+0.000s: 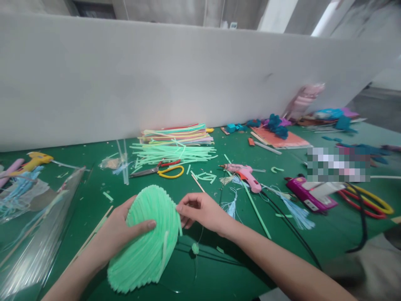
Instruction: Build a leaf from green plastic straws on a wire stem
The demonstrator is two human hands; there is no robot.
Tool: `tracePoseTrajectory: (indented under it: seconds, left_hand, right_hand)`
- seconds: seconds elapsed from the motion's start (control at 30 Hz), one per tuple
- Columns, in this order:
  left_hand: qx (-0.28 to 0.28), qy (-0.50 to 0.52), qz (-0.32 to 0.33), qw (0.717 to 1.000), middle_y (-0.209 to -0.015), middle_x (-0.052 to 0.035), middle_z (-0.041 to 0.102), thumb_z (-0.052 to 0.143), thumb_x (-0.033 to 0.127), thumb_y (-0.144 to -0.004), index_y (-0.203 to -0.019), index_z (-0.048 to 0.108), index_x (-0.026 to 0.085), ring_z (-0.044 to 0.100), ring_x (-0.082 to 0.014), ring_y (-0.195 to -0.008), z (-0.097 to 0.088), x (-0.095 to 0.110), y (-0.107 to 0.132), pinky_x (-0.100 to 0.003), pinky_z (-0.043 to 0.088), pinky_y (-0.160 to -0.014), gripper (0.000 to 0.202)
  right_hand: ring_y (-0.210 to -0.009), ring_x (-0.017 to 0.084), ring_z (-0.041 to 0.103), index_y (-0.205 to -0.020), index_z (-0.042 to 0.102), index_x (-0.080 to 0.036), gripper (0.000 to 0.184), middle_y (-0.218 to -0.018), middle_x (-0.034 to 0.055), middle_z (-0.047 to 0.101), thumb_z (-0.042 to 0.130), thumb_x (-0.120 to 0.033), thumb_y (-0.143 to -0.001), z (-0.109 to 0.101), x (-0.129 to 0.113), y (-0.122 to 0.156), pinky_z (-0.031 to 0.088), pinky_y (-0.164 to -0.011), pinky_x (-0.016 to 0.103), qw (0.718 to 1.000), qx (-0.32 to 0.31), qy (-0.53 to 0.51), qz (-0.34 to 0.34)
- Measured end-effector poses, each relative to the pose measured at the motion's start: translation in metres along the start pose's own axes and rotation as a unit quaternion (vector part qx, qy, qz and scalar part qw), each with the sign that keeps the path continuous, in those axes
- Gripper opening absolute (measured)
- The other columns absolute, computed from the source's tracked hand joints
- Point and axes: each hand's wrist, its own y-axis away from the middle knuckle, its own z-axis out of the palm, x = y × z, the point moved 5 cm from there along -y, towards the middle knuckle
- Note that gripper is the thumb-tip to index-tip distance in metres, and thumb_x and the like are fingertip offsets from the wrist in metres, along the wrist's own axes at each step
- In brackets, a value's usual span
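Note:
My left hand (120,232) grips a light green fan-shaped piece (147,242) made of several straws side by side, thumb across its front, fingers behind. My right hand (200,211) pinches the fan's upper right edge with closed fingertips. A thin dark thread with a small green bead (195,248) hangs below the right hand. The fan is held just above the green table (219,267).
Loose green and coloured straws (175,144), yellow-handled scissors (163,170), a pink glue gun (246,173) with its black cable, a yellow glue gun (34,161), a clear plastic bag (34,234) at left, a purple box (310,196), blue tassels and a white wall panel behind.

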Motion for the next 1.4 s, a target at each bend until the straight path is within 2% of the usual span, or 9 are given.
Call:
tracePoseTrajectory:
  seconds: [0.17, 0.27, 0.33, 0.4, 0.57, 0.77, 1.03, 1.3, 1.4]
  left_hand:
    - [0.003, 0.005, -0.003, 1.000, -0.118, -0.0081, 0.071, 0.077, 0.056, -0.065, -0.128, 0.052, 0.020, 0.068, -0.0306, -0.102, 0.000, -0.001, 0.000, -0.041, 0.053, -0.089, 0.077]
    - [-0.007, 0.032, -0.003, 0.999, -0.118, -0.0076, 0.072, 0.077, 0.054, -0.066, -0.129, 0.053, 0.021, 0.069, -0.0302, -0.100, 0.000, -0.001, 0.000, -0.039, 0.055, -0.086, 0.075]
    - [-0.001, 0.025, -0.003, 1.000, -0.117, -0.0079, 0.072, 0.077, 0.054, -0.065, -0.128, 0.054, 0.020, 0.069, -0.0313, -0.101, 0.000, -0.001, 0.000, -0.040, 0.055, -0.086, 0.076]
    - [0.007, 0.010, -0.002, 1.000, -0.117, -0.0092, 0.072, 0.078, 0.055, -0.063, -0.128, 0.055, 0.019, 0.069, -0.0331, -0.102, -0.001, -0.001, 0.000, -0.043, 0.054, -0.089, 0.078]
    - [-0.008, 0.023, -0.013, 1.000, -0.123, -0.0117, 0.069, 0.078, 0.052, -0.065, -0.130, 0.053, 0.019, 0.068, -0.0338, -0.105, 0.001, -0.003, 0.001, -0.045, 0.054, -0.090, 0.077]
    - [-0.028, 0.022, -0.002, 0.999, -0.122, -0.0091, 0.070, 0.076, 0.049, -0.069, -0.129, 0.053, 0.020, 0.069, -0.0321, -0.103, 0.003, 0.001, 0.001, -0.044, 0.054, -0.090, 0.071]
    - [-0.044, 0.027, 0.006, 0.999, -0.117, -0.0060, 0.072, 0.078, 0.046, -0.067, -0.125, 0.056, 0.022, 0.069, -0.0313, -0.103, 0.006, 0.006, 0.001, -0.041, 0.055, -0.088, 0.066]
    - [-0.065, 0.057, 0.016, 0.996, -0.118, -0.0046, 0.072, 0.078, 0.045, -0.068, -0.124, 0.058, 0.023, 0.068, -0.0298, -0.104, 0.011, 0.004, 0.002, -0.038, 0.055, -0.088, 0.063]
    - [-0.075, 0.103, -0.002, 0.992, -0.117, -0.0036, 0.073, 0.077, 0.044, -0.071, -0.124, 0.058, 0.024, 0.069, -0.0288, -0.102, 0.010, 0.001, 0.001, -0.037, 0.056, -0.085, 0.060]
  right_hand:
    - [-0.057, 0.012, 0.064, -0.081, 0.059, -0.015, 0.043, -0.063, -0.0015, 0.062, 0.071, -0.056, -0.075, 0.000, -0.003, 0.001, 0.052, -0.051, 0.022, 0.999, -0.011, 0.046, -0.025]
    - [-0.064, 0.012, 0.065, -0.099, 0.059, -0.017, 0.032, -0.075, -0.0002, 0.065, 0.070, -0.041, -0.081, 0.000, -0.010, 0.006, 0.053, -0.057, 0.023, 0.995, -0.056, 0.062, -0.054]
    - [-0.071, 0.012, 0.066, -0.114, 0.056, -0.020, 0.039, -0.088, 0.0004, 0.066, 0.072, -0.026, -0.080, 0.000, -0.015, 0.010, 0.053, -0.063, 0.024, 0.990, -0.080, 0.080, -0.084]
    - [-0.077, 0.012, 0.065, -0.115, 0.060, -0.021, 0.040, -0.094, 0.0009, 0.068, 0.073, -0.019, -0.077, -0.001, -0.019, 0.012, 0.051, -0.069, 0.024, 0.984, -0.085, 0.115, -0.106]
    - [-0.079, 0.016, 0.064, -0.090, 0.076, -0.018, 0.019, -0.088, 0.0034, 0.073, 0.077, -0.029, -0.075, 0.000, -0.020, 0.012, 0.049, -0.072, 0.027, 0.972, -0.063, 0.191, -0.121]
    - [-0.072, 0.014, 0.061, -0.085, 0.072, -0.020, 0.014, -0.081, 0.0004, 0.070, 0.073, -0.033, -0.080, 0.004, -0.020, 0.012, 0.047, -0.068, 0.024, 0.961, -0.047, 0.233, -0.144]
    - [-0.076, 0.013, 0.054, -0.088, 0.064, -0.020, 0.010, -0.087, -0.0005, 0.063, 0.062, -0.030, -0.090, 0.012, -0.023, 0.015, 0.040, -0.070, 0.024, 0.928, -0.051, 0.319, -0.184]
    - [-0.061, 0.010, 0.043, -0.094, 0.059, -0.021, 0.019, -0.068, -0.0058, 0.049, 0.058, -0.040, -0.091, 0.012, -0.013, 0.013, 0.032, -0.057, 0.023, 0.943, -0.032, 0.294, -0.154]
    - [-0.063, 0.011, 0.048, -0.102, 0.060, -0.022, 0.023, -0.070, -0.0048, 0.054, 0.061, -0.041, -0.090, 0.011, -0.014, 0.012, 0.035, -0.057, 0.023, 0.947, -0.031, 0.285, -0.147]
